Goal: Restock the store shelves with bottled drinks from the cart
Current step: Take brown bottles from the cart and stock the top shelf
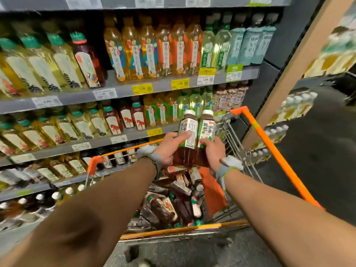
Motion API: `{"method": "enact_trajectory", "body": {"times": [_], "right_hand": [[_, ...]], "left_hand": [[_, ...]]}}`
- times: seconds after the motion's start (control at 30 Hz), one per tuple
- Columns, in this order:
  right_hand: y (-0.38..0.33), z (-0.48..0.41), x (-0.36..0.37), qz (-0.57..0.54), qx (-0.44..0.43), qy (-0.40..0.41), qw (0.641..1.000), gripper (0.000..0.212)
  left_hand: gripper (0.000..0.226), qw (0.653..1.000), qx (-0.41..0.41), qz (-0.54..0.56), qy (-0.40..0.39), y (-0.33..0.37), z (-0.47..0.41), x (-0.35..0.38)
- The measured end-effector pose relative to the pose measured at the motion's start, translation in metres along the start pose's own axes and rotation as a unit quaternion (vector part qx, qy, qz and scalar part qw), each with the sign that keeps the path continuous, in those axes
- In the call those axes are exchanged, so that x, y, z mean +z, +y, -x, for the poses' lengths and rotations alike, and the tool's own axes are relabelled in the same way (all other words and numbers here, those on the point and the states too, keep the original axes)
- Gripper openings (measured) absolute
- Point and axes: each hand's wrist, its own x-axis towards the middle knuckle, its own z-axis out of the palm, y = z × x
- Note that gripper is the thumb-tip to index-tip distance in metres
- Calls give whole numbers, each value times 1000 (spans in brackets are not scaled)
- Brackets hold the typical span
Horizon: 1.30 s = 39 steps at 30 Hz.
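shelves: big grey store shelves [123, 90] fill everything left of and beyond both hands, several tiers packed with upright tea bottles (yellow, amber, dark red, pale green)
panel: a tan slanted panel [300, 64] stands off to the right of the right hand, with more blurry stock past it
cart: wire cart [238, 145] with orange trim sits right under the hands, and its long orange handle runs down past the right forearm
cart load: a messy heap of dark bottles [173, 201] lies on its sides directly below the hands, caps pointing all over
orange flap: an orange flap [212, 187] hangs inside the cart just under the right wrist
left bottle: brown tea bottle [187, 132], white cap, upright, held above the cart heap and level with the lower shelf edge
right bottle: its twin [207, 130], also upright, pressed side by side against the first one
left hand: left hand [169, 147] is wrapped around the left bottle, forefinger laid across the label
right hand: right hand [212, 151] grips the lower half of the right bottle
wristbands: grey wristbands [152, 157] on both wrists
price tags: yellow price tags [142, 89] on the shelf edge up above the hands, print too blurry to trust
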Motion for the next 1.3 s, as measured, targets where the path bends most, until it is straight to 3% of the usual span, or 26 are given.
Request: {"method": "enact_trajectory", "body": {"times": [0.07,0.13,0.23,0.37,0.47,0.57,0.77,0.93,1.0,1.17,1.3], "right_hand": [[-8,-7,-22,7,-11,-30,999,30],[-19,-14,-40,17,-18,-34,999,32],[-37,-24,-65,-9,-33,-41,999,36],[-59,-42,-85,-49,-48,-48,996,38],[-75,-54,-87,-22,-76,-68,995,51],[-93,-52,-80,-10,-83,-57,995,63],[-139,-60,-54,2,-117,-77,990,77],[-185,-61,-28,0,-199,-52,979,98],[-206,-63,-24,0,-227,-27,973,97],[-270,-70,-10,-31,-313,25,949,86],[-313,-76,-16,-34,-358,76,930,81]], "left_hand": [[20,999,23,15,-46,7,4,21],[21,997,55,-6,-46,15,10,47],[26,988,147,-50,24,26,11,80],[55,963,189,-134,136,43,11,98],[75,936,169,-217,220,66,8,97],[89,937,136,-220,233,91,2,97],[96,935,172,-197,239,142,-4,80],[87,912,255,-205,249,190,-20,59],[86,903,278,-211,252,209,-24,56],[59,857,395,-191,272,276,-36,49],[59,832,443,-184,279,315,-35,61]]}}
